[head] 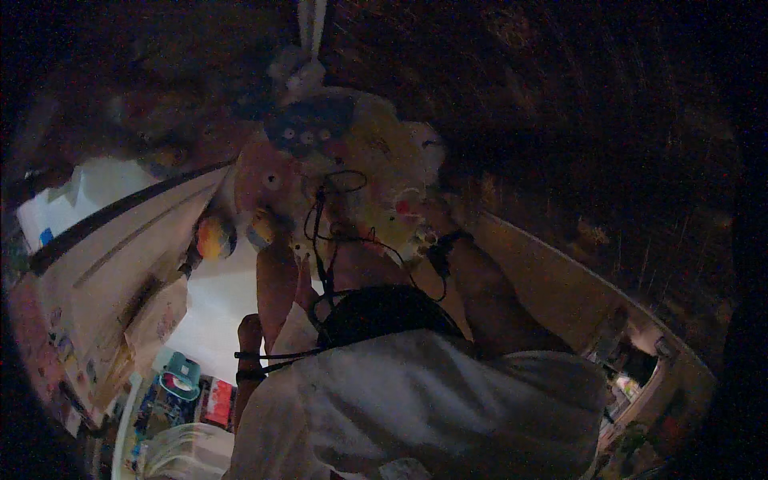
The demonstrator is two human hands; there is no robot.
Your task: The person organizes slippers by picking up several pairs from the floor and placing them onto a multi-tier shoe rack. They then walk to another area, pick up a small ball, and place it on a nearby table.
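Note:
The picture is very dim. My right hand (441, 215) reaches forward among soft toys, beside a small red round spot on a pale yellowish toy (384, 162); whether it grips anything cannot be told. My left hand (249, 332) is low at the left, beside my leg, its fingers hard to make out, with dark bands (251, 356) at the wrist. A dark blue toy with pale round spots (306, 129) and a reddish toy (258, 174) lie ahead. Thin black cables (321, 234) loop between the toys and my lap, where a black item (384, 312) rests.
An orange and yellow ball-like object (216, 237) is at the left. Beige panels (138, 222) slope along the left side, another (552, 258) along the right. At lower left stands a pale-rimmed container (125, 420) with a teal item (180, 375) and a red item (217, 401).

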